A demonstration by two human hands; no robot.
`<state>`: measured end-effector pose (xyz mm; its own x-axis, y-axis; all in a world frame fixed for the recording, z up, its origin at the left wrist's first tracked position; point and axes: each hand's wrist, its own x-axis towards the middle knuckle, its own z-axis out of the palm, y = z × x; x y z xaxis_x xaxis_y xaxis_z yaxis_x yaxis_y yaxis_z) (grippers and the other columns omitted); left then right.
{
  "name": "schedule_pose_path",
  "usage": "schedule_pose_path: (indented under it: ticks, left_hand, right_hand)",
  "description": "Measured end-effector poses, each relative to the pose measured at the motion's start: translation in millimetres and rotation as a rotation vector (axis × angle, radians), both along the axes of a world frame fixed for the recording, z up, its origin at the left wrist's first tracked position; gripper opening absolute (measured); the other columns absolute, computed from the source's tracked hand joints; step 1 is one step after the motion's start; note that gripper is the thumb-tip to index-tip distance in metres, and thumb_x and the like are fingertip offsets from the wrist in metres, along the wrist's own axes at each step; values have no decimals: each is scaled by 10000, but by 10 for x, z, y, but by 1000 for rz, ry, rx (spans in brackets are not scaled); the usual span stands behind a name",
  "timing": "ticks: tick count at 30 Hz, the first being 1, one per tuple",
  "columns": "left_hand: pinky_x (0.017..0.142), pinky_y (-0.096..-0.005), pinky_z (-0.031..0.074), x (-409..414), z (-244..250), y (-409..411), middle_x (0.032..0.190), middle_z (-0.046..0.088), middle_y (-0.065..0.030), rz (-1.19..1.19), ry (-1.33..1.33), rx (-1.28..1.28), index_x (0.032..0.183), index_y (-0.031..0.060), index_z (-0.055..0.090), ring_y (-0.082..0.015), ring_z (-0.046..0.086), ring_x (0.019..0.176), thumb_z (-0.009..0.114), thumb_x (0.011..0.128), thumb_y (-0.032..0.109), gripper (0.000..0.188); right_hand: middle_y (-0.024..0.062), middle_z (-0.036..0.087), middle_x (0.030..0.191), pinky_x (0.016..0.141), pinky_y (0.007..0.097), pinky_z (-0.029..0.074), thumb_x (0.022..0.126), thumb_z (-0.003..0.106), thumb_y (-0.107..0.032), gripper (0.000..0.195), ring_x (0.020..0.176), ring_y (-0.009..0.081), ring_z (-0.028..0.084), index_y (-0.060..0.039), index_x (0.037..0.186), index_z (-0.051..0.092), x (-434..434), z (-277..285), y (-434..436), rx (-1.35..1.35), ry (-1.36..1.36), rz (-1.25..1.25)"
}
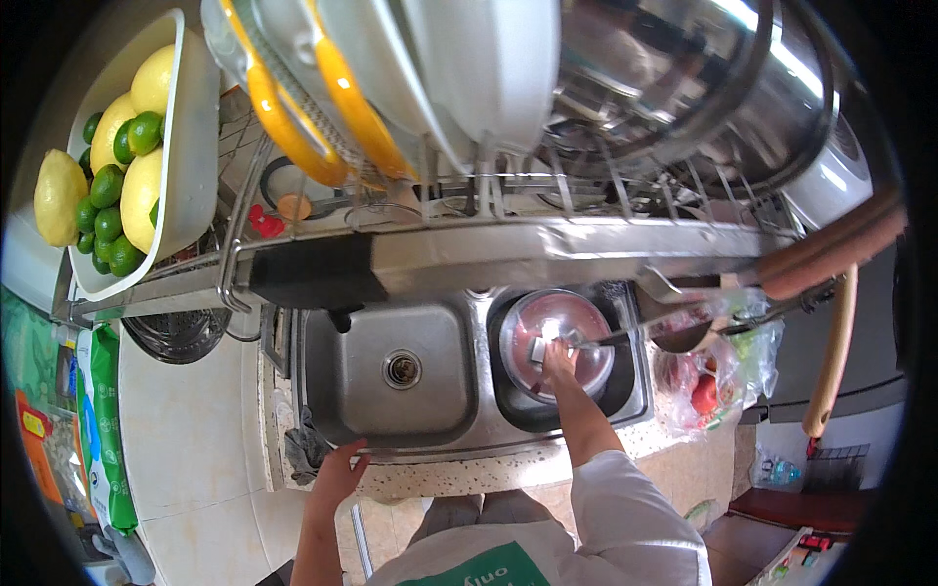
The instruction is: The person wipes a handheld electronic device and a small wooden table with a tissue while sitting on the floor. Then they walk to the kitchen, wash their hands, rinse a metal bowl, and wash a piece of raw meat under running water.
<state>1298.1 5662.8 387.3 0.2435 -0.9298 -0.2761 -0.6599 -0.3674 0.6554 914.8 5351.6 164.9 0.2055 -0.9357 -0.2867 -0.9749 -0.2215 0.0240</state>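
Observation:
My right hand (560,360) reaches over a round, clear-looking basin (519,381) in the right bowl of the stainless steel sink (480,366). Its fingers are at a small white and metallic part (538,349), close to the end of a metal bar, perhaps the faucet; whether they grip it is unclear. Reddish contents show inside the basin. My left hand (341,469), holding nothing, has its fingers apart at the front rim of the left bowl (410,410), near a drain (402,368). Beside it a dark grey cloth (306,447) hangs over the counter corner.
A metal dish rack (469,253) crosses above the sink, bearing yellow-handled dishes (352,102), white plates (484,66) and steel pots (659,73). At left, a white bin (194,146) holds lemons and limes. Plastic bags of produce (703,392) lie right of the sink; wooden-handled utensils (832,351) hang nearby.

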Motion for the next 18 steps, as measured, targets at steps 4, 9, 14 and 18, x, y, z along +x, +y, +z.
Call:
schedule_pose_path:
  ticks: [4,9,14,18]
  left_hand:
    - [782,-389,508,-64,81,32,1080,664,-210,16,7,-52,1159,9,636,-344,667,860,654,874,159,322]
    - [756,-374,517,-40,201,34,1090,660,-207,97,-16,58,1157,9,635,-335,670,840,656,873,159,322]
    - [721,-371,525,6,250,-76,1083,661,-203,155,-15,120,1158,5,633,-320,673,846,660,870,152,325]
    - [719,-376,524,25,253,-288,1046,662,-207,129,-15,-13,1169,17,629,-318,663,827,661,864,142,331]
  right_hand:
    - [98,505,1208,1123,561,184,735,725,-244,674,1223,269,452,-104,1315,412,128,82,23,56,24,-22]
    - [116,507,1166,1078,545,243,651,770,-246,689,1178,292,457,-85,1245,461,209,746,82,-198,-216,-98]
    - [161,501,1233,1031,550,280,656,717,-145,675,1191,346,441,-54,1276,466,122,1297,-756,-675,-325,103]
    - [165,575,1238,993,548,345,699,695,-142,476,1178,361,499,-105,1166,613,216,1147,-1501,-715,-418,196]
